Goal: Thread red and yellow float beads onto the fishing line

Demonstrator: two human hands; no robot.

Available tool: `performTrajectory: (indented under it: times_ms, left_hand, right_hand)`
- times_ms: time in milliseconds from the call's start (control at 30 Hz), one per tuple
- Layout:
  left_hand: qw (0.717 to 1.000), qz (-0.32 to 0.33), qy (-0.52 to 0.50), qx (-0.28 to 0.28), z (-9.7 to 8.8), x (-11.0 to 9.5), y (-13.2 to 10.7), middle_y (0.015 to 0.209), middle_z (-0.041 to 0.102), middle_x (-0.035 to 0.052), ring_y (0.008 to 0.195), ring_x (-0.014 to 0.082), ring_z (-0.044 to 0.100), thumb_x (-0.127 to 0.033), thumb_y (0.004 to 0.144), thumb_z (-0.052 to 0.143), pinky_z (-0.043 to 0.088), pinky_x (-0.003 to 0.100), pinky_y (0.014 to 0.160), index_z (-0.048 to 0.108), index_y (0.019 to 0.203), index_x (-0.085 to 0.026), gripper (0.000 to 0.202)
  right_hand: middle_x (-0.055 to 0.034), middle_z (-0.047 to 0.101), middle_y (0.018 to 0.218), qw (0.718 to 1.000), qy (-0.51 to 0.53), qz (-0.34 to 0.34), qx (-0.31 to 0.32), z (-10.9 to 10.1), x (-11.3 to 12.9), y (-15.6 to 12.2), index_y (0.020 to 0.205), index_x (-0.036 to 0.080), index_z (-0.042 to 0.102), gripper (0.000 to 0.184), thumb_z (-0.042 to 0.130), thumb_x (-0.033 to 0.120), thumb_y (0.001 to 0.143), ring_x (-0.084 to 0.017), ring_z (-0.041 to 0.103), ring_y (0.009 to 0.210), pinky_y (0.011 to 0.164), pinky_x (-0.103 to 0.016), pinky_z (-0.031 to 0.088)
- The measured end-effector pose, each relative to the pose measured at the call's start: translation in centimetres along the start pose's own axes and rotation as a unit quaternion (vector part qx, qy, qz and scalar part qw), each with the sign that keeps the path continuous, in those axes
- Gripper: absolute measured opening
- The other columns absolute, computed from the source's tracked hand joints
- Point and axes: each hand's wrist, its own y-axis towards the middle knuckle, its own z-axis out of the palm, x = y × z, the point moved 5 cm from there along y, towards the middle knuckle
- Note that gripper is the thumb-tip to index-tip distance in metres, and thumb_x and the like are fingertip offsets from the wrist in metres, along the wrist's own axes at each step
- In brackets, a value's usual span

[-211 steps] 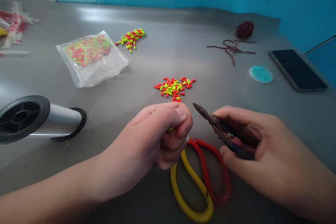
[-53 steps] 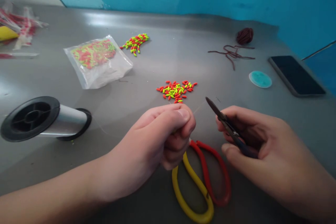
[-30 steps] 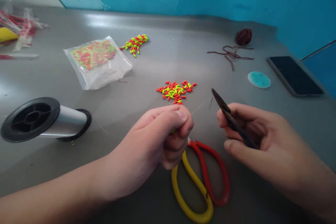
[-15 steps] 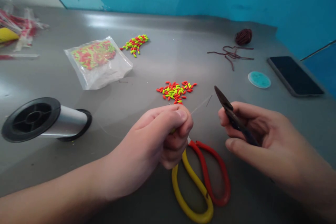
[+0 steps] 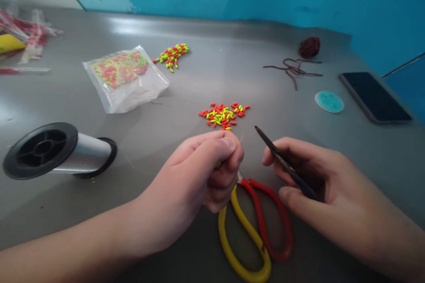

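Note:
My left hand (image 5: pixel 209 168) is closed in a pinch on a clear nylon line, whose short end (image 5: pixel 242 137) sticks out past the thumb. A hint of yellow-green shows between its fingers. My right hand (image 5: pixel 318 181) grips dark thread snips (image 5: pixel 282 159), their blades pointing up and left towards the left hand without touching it. Directly beyond the left fist lies a loose pile of red and yellow-green beads (image 5: pixel 222 115). Below the hands rest large scissors with one yellow handle (image 5: pixel 244 241) and one red handle (image 5: pixel 262 216), their blades hidden behind the left hand.
At left stands a spool of clear line (image 5: pixel 83 152). Behind it lie a clear bag of beads (image 5: pixel 133 90) and a second bead pile (image 5: pixel 172 55). To the right are brown yarn (image 5: pixel 309 47), a turquoise disc (image 5: pixel 329 101) and a phone (image 5: pixel 375 97) on the grey table (image 5: pixel 195 88).
My right hand has brought the snips left and slightly down, nearer the left fist. The longer line end that stretched up and right from the fist now shows only as a short stub.

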Motion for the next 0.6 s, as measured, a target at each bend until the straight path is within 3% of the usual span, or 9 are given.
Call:
performTrajectory:
  times_ms: [167, 367, 467, 600]
  left_hand:
    - [1.0, 0.014, 0.01, -0.004, -0.1, 0.1, 0.1, 0.063, 0.034, -0.0068, 0.054, 0.0098, 0.027, -0.03, 0.105, 0.057, 0.027, 0.021, 0.049, 0.055, 0.073, -0.02, 0.034]
    - [0.999, 0.029, 0.036, -0.017, 0.3, -0.2, 0.0, 0.065, 0.035, -0.0063, 0.056, 0.0101, 0.027, -0.029, 0.107, 0.055, 0.026, 0.021, 0.049, 0.055, 0.074, -0.02, 0.034]
    - [0.999, 0.027, 0.04, -0.01, 0.4, -0.2, 0.0, 0.065, 0.034, -0.0064, 0.056, 0.0097, 0.027, -0.031, 0.108, 0.055, 0.027, 0.02, 0.05, 0.054, 0.074, -0.02, 0.035]
    - [0.999, 0.025, 0.042, -0.008, 0.4, -0.1, 0.0, 0.066, 0.036, -0.0065, 0.056, 0.0086, 0.027, -0.031, 0.108, 0.055, 0.029, 0.018, 0.05, 0.053, 0.074, -0.019, 0.036]
  right_hand:
    - [0.0051, 0.069, 0.083, 1.0, 0.006, 0.005, 0.025, 0.6, 0.1, -0.2, 0.099, 0.029, 0.067, 0.027, 0.067, 0.007, 0.084, -0.014, 0.071, 0.075, 0.062, -0.015, 0.058]
    - [0.0064, 0.07, 0.077, 0.997, 0.021, -0.007, 0.071, 1.2, -0.4, -0.4, 0.109, 0.033, 0.064, 0.037, 0.063, 0.003, 0.088, -0.016, 0.075, 0.072, 0.054, -0.017, 0.059]
    - [0.0072, 0.069, 0.074, 0.997, 0.025, -0.024, 0.073, 1.4, -0.4, -0.5, 0.104, 0.033, 0.064, 0.033, 0.063, 0.003, 0.089, -0.016, 0.074, 0.068, 0.051, -0.017, 0.057]
    - [0.0057, 0.066, 0.068, 0.998, 0.019, -0.022, 0.064, 1.4, -0.3, -0.5, 0.095, 0.032, 0.063, 0.03, 0.065, 0.003, 0.084, -0.021, 0.08, 0.081, 0.045, -0.016, 0.053]
